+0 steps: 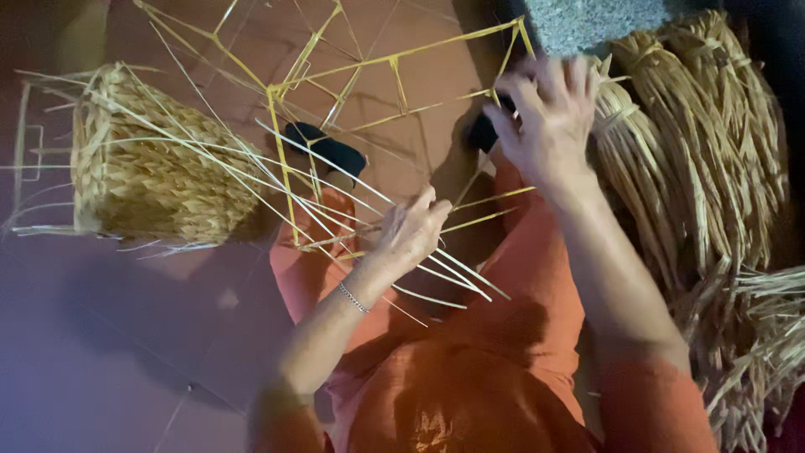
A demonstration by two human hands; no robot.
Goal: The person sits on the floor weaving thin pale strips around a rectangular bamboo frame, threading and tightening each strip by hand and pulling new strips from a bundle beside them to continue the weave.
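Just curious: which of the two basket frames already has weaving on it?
The frame on the left, lying on the floor with woven straw around it. The yellow frame by the hands is bare.
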